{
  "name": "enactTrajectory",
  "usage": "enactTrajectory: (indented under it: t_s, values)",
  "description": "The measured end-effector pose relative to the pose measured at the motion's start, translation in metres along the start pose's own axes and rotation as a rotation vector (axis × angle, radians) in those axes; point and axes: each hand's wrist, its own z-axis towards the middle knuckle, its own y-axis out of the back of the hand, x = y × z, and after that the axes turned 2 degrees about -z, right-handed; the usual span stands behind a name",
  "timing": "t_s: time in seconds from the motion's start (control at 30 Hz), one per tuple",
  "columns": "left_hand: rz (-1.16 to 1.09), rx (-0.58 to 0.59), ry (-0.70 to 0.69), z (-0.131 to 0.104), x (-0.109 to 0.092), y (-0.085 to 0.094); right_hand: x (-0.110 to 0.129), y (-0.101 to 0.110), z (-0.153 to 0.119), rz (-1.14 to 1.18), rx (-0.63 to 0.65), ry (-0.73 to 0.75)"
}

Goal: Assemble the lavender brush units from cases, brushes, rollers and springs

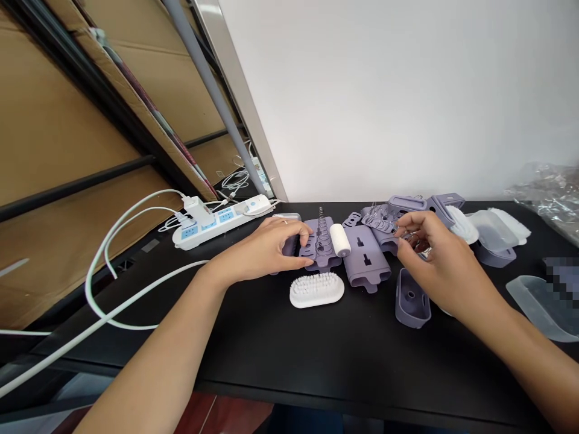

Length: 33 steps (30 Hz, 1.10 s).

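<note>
My left hand (274, 244) has its thumb and fingers apart, reaching over a flat slotted purple part (307, 246); whether it touches the part is unclear. A metal coil spring (322, 232) stands beside those fingertips, and a white roller (340, 240) lies to its right. In front is a white bristled brush head (316, 290). A purple plastic housing (367, 256) with two dark slots lies between my hands. My right hand (429, 250) is curled, thumb and fingers pinched on thin metal spring wire at the purple pile. Below it an open purple box (412, 298) rests on the table.
A white power strip (221, 222) with plugs and white cables (97, 271) sits at the left. Purple casings, white pads (464, 224) and clear covers (543, 304) lie at the right, with plastic wrap (552, 193) behind. A white wall (398, 102) borders the black table (289, 349).
</note>
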Motion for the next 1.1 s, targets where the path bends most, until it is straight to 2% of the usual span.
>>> enactTrajectory:
  t_s: [0.2,0.33,0.4,0.47,0.53,0.6,0.7,0.83,0.97,1.1]
  values:
    - [-0.01,-0.076,-0.014,-0.004,-0.002,0.002,0.004,0.004,-0.001,0.009,0.042,-0.063]
    - [-0.052,-0.18,0.082,-0.003,-0.002,0.001,0.007,0.005,-0.003,-0.03,0.086,-0.014]
    - [-0.077,-0.302,0.091,-0.001,-0.003,0.001,0.007,0.005,-0.004,-0.044,0.104,0.018]
    - [-0.146,-0.491,0.085,0.001,-0.006,-0.001,0.008,0.005,-0.005,-0.039,0.112,0.058]
    - [-0.31,-0.674,0.111,0.004,-0.01,-0.005,0.009,0.006,-0.006,-0.027,0.121,0.104]
    - [-0.518,-0.769,0.146,0.007,-0.017,-0.012,0.012,0.006,-0.008,-0.025,0.124,0.149]
    - [-0.694,-0.777,0.139,0.007,-0.035,-0.028,0.016,0.005,-0.012,-0.057,0.104,0.22]
    - [-0.766,-0.743,0.079,0.0,-0.065,-0.053,0.02,-0.002,-0.018,-0.142,0.047,0.348]
    - [-0.628,-0.747,-0.044,-0.007,-0.081,-0.068,0.022,-0.008,-0.02,-0.168,-0.02,0.42]
    - [-0.458,-0.762,-0.164,-0.01,-0.081,-0.071,0.023,-0.009,-0.02,-0.176,-0.033,0.406]
